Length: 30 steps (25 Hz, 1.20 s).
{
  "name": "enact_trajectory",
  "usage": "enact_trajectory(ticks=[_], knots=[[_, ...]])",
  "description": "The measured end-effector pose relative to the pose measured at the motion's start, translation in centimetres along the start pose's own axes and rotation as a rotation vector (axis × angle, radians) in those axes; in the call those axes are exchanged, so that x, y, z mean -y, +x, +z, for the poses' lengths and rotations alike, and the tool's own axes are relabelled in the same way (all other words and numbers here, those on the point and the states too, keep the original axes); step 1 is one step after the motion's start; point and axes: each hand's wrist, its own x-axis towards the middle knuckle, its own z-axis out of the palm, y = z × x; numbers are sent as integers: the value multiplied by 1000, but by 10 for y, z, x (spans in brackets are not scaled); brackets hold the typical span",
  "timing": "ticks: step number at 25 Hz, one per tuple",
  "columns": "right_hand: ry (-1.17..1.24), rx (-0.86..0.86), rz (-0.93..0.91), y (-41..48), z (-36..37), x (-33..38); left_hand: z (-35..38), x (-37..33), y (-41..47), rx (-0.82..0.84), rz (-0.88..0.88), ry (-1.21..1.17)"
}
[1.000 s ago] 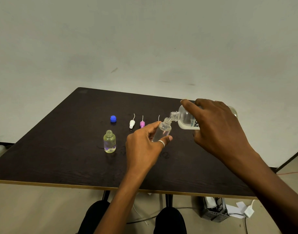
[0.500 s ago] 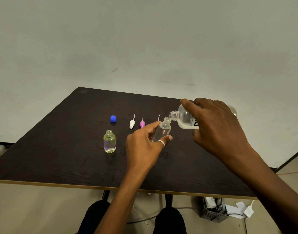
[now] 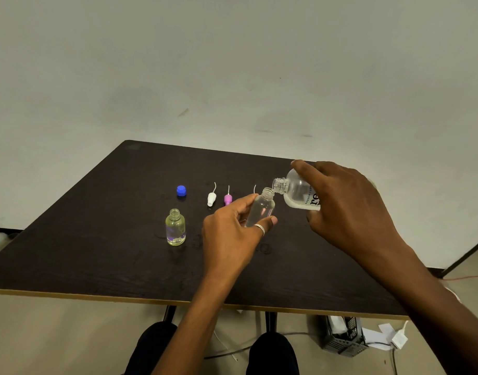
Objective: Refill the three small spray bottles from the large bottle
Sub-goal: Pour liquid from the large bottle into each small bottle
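Note:
My left hand (image 3: 232,234) grips a small clear spray bottle (image 3: 261,209), uncapped and leaning right, above the dark table (image 3: 97,239). My right hand (image 3: 348,209) holds the large clear bottle (image 3: 297,192) tipped on its side, its open neck touching the small bottle's mouth. A second small bottle (image 3: 175,227), uncapped with yellowish liquid, stands upright at the left. A white spray head (image 3: 211,198) and a pink spray head (image 3: 228,198) lie behind; a thin white tube of another head (image 3: 255,188) pokes up behind my fingers. A third small bottle is not visible.
A blue cap (image 3: 181,190) lies at the back left of the row. The table's front edge runs just above my knees (image 3: 270,353). On the floor at the right sit a black crate (image 3: 343,336), cables and a white plug. A pale wall stands behind.
The large bottle's neck has dipped slightly toward the small bottle's mouth; both hands otherwise hold nearly the same position.

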Motion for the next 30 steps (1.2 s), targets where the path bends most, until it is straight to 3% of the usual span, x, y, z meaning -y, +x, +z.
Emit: enact_trajectory(ticks=[11,17,22,30], knots=[[272,11,119,-11,15,-1,4,0,1,-13,-16,-23],[577,20,386,-20,26,-16,14,13,0,-6,-115,-109],[755,31,497,-33,44,-29,35,34,-4,-1,-152,-109],[806,11,586,-38,64,-39,67,68,-6,33,-213,-56]])
